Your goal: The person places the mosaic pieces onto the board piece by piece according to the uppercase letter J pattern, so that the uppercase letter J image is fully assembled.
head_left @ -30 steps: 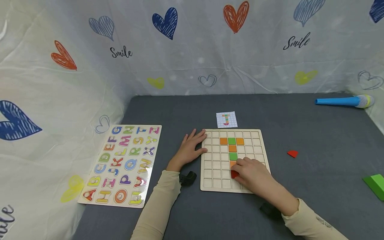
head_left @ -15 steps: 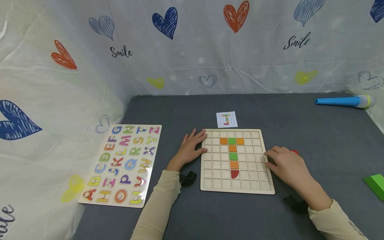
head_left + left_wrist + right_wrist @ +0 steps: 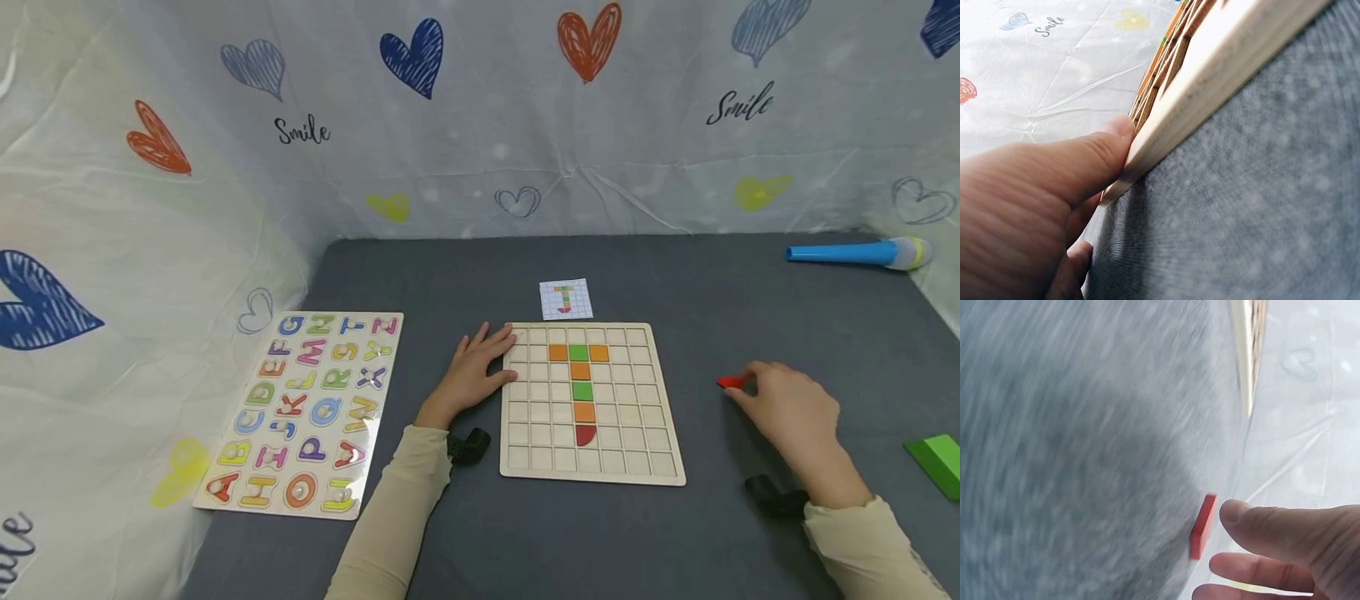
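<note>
A pale wooden grid board (image 3: 540, 413) lies in the middle of the table. Orange and green squares (image 3: 581, 392) form a T-like column in its cells, with a red quarter-round piece (image 3: 586, 435) at the bottom. My left hand (image 3: 469, 377) rests along the board's left edge, fingers extended; the left wrist view shows the thumb (image 3: 1107, 150) against the rim. Right of the board, my right hand (image 3: 795, 410) is at a second red piece (image 3: 727, 382) on the table. In the right wrist view, thumb and fingers stand spread apart beside that red piece (image 3: 1202, 528).
Behind the board lies a small printed card (image 3: 566, 299) with a matching coloured pattern. An alphabet puzzle board (image 3: 309, 390) is at the left. A green block (image 3: 936, 465) sits at the right edge, and a blue toy microphone (image 3: 847, 253) at the back right.
My right hand has left the red quarter-round piece in the grid and moved right, off the board, to the loose red piece. The left hand has stayed at the board's edge.
</note>
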A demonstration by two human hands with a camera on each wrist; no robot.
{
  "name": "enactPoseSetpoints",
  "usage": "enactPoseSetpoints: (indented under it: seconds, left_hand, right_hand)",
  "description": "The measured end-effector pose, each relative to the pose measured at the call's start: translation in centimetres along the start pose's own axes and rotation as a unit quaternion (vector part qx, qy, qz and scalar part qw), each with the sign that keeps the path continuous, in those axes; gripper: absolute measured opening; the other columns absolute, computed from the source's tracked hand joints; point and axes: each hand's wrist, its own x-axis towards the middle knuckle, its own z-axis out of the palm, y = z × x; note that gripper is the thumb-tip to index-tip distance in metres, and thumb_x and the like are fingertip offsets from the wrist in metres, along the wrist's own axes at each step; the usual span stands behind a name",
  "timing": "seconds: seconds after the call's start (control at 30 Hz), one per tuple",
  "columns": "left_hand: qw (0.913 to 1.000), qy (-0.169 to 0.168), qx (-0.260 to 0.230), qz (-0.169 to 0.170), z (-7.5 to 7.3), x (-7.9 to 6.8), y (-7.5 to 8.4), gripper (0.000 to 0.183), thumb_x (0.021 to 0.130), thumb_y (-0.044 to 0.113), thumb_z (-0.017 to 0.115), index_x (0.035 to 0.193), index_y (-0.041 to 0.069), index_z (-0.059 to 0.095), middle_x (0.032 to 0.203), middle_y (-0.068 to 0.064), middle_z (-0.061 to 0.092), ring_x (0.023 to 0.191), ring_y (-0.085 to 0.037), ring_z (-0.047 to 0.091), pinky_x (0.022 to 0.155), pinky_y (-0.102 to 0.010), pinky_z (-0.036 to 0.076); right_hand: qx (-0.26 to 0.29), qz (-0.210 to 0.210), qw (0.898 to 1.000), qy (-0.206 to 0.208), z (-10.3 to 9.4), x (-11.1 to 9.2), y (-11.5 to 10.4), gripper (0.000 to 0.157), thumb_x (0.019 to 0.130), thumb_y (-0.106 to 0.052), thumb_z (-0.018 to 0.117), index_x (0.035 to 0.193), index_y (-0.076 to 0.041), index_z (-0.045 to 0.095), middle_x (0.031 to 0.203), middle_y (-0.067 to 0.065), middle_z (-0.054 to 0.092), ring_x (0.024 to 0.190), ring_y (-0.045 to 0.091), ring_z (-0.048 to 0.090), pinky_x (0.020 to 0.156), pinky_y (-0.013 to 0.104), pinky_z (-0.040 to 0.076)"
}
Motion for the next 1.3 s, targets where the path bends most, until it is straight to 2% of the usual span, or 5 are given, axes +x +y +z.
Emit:
enactPoseSetpoints:
  seconds: [0.3,0.5,0.83,1.07,1.3]
  left_hand:
    - [1.0,0.003,0.002,0.005,0.0,0.1,0.0,0.064,0.088,0.034,0.061,0.143,0.013,0.036,0.151,0.002,0.024,0.141,-0.024,0.008,0.11,-0.052,0.001]
    - [1.0,0.002,0.003,0.005,0.0,0.0,0.0,0.064,0.088,0.034,0.061,0.143,0.013,0.036,0.151,0.003,0.024,0.141,-0.024,0.008,0.11,-0.052,0.001]
    - [1.0,0.002,0.001,0.006,0.1,0.0,-0.1,0.064,0.089,0.034,0.06,0.143,0.014,0.035,0.151,0.003,0.024,0.141,-0.024,0.008,0.11,-0.051,0.001]
    - [1.0,-0.001,0.003,0.005,0.0,0.0,-0.1,0.064,0.089,0.036,0.06,0.144,0.014,0.035,0.151,0.004,0.023,0.141,-0.023,0.007,0.11,-0.051,0.001]
    - [1.0,0.0,-0.001,0.005,0.0,0.0,0.0,0.064,0.089,0.036,0.06,0.143,0.013,0.036,0.151,0.004,0.023,0.141,-0.023,0.007,0.11,-0.051,0.001]
  right_hand:
    - [-0.005,0.026,0.999,-0.038,0.2,0.9,0.8,0.041,0.079,-0.028,0.071,0.097,0.007,0.061,0.074,0.018,0.057,0.055,0.024,0.047,0.042,0.035,0.035]
    - [-0.005,0.013,0.999,-0.046,0.2,1.4,0.3,0.041,0.08,-0.029,0.071,0.098,0.007,0.061,0.073,0.017,0.056,0.057,0.024,0.048,0.043,0.037,0.036]
    - [-0.006,-0.021,0.999,-0.041,0.6,1.8,-0.8,0.044,0.079,-0.026,0.071,0.105,0.008,0.06,0.092,0.026,0.058,0.071,0.034,0.055,0.053,0.046,0.042]
    - [0.008,-0.054,0.998,-0.029,1.2,1.9,-1.5,0.036,0.08,-0.019,0.071,0.106,0.003,0.062,0.096,0.025,0.057,0.074,0.037,0.055,0.056,0.05,0.043]
    - [0.017,-0.067,0.997,-0.032,1.5,1.9,-1.9,0.037,0.078,-0.013,0.072,0.109,0.003,0.061,0.101,0.027,0.056,0.078,0.039,0.056,0.061,0.053,0.044]
